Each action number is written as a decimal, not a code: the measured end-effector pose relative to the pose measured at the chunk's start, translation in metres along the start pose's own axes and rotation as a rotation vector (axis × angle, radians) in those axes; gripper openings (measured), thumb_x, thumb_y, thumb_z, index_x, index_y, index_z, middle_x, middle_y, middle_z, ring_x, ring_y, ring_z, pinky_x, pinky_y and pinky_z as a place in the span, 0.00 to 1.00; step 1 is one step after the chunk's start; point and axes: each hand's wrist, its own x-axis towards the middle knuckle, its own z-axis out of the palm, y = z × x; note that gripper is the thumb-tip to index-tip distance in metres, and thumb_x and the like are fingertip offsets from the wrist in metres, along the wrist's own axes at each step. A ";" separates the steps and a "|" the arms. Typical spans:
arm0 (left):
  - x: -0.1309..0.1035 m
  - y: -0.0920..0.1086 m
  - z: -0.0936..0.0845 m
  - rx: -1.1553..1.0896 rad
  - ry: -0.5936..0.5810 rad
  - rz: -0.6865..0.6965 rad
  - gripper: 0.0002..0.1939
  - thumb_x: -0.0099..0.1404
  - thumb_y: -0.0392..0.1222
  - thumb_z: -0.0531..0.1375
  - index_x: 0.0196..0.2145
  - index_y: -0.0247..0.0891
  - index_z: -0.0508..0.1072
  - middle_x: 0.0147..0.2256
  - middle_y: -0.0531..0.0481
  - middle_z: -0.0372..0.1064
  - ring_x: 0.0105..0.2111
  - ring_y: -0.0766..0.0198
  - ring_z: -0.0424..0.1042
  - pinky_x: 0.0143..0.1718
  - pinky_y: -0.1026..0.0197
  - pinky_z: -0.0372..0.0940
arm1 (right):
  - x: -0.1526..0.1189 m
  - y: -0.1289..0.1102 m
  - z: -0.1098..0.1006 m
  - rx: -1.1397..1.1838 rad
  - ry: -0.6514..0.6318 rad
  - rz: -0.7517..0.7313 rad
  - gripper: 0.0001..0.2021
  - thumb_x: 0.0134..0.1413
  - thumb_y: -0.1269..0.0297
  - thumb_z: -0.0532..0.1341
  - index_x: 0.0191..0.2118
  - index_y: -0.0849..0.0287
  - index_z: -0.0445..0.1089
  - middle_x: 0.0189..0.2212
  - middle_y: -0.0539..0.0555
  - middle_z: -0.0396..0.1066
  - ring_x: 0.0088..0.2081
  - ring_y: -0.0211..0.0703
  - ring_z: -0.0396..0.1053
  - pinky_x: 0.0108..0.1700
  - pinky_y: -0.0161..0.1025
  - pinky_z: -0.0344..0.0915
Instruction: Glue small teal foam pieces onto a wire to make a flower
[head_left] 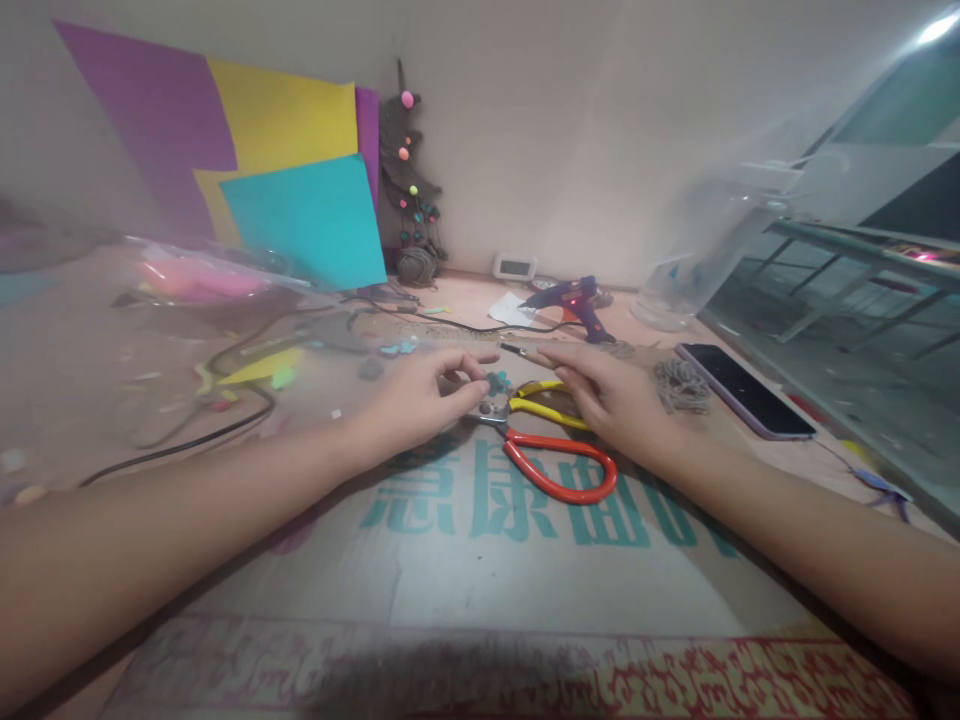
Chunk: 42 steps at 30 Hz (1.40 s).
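My right hand holds a thin pen-like tool whose dark end points left; its exact kind is unclear. My left hand is closed in a pinch, thumb and fingertips at the edge of a small teal piece. Pliers with yellow handles lie between my hands, partly behind the right fingers. Just in front of them lie scissors with red handles. The blades of the scissors are partly hidden by my left hand and the pliers.
Under my hands is a printed cardboard sheet. A hot glue gun and a small white display stand by the wall. A bundle of grey cord and a phone lie right; a clear plastic jug stands behind them.
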 end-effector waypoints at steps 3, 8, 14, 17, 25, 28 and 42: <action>0.001 0.000 0.000 -0.017 0.017 -0.028 0.09 0.65 0.46 0.58 0.30 0.39 0.69 0.53 0.45 0.74 0.45 0.55 0.76 0.48 0.53 0.67 | 0.000 0.000 -0.002 0.011 0.044 0.006 0.16 0.67 0.66 0.52 0.55 0.56 0.71 0.51 0.57 0.76 0.51 0.49 0.74 0.52 0.48 0.70; 0.002 -0.004 0.000 0.007 0.091 -0.092 0.09 0.65 0.48 0.58 0.33 0.40 0.70 0.37 0.48 0.77 0.38 0.57 0.76 0.42 0.55 0.69 | -0.003 0.001 -0.003 -0.036 0.115 -0.091 0.12 0.65 0.68 0.53 0.50 0.58 0.70 0.44 0.59 0.77 0.46 0.49 0.75 0.48 0.46 0.70; 0.003 -0.010 0.001 -0.053 0.068 -0.100 0.10 0.66 0.49 0.58 0.34 0.40 0.69 0.34 0.48 0.76 0.36 0.58 0.77 0.38 0.56 0.71 | -0.002 -0.002 -0.004 -0.039 0.081 -0.128 0.12 0.65 0.67 0.53 0.49 0.56 0.71 0.42 0.57 0.78 0.43 0.49 0.75 0.45 0.46 0.70; 0.002 -0.009 0.001 -0.042 0.066 -0.104 0.10 0.65 0.49 0.58 0.34 0.39 0.69 0.33 0.48 0.76 0.35 0.57 0.77 0.38 0.56 0.72 | -0.001 -0.003 -0.004 -0.060 0.052 -0.155 0.12 0.65 0.67 0.54 0.49 0.55 0.71 0.43 0.57 0.78 0.44 0.50 0.74 0.46 0.48 0.69; 0.002 -0.007 0.001 -0.008 0.065 -0.082 0.10 0.65 0.49 0.58 0.34 0.39 0.70 0.33 0.49 0.75 0.35 0.58 0.76 0.39 0.56 0.71 | 0.000 -0.005 -0.004 -0.108 0.031 -0.182 0.11 0.65 0.66 0.54 0.48 0.55 0.72 0.38 0.57 0.78 0.39 0.50 0.74 0.42 0.47 0.69; 0.002 -0.008 0.001 0.001 0.072 -0.076 0.10 0.65 0.49 0.58 0.34 0.39 0.70 0.32 0.49 0.75 0.35 0.58 0.76 0.39 0.57 0.71 | -0.001 -0.005 -0.004 -0.064 0.050 -0.167 0.11 0.65 0.67 0.54 0.49 0.56 0.71 0.41 0.58 0.78 0.42 0.50 0.75 0.44 0.47 0.69; 0.002 -0.005 0.001 0.036 0.075 -0.079 0.10 0.65 0.48 0.58 0.33 0.39 0.70 0.32 0.50 0.74 0.34 0.59 0.74 0.37 0.58 0.68 | 0.020 0.020 0.012 -0.052 -0.047 -0.044 0.16 0.63 0.71 0.52 0.49 0.58 0.75 0.46 0.62 0.73 0.49 0.54 0.71 0.50 0.56 0.70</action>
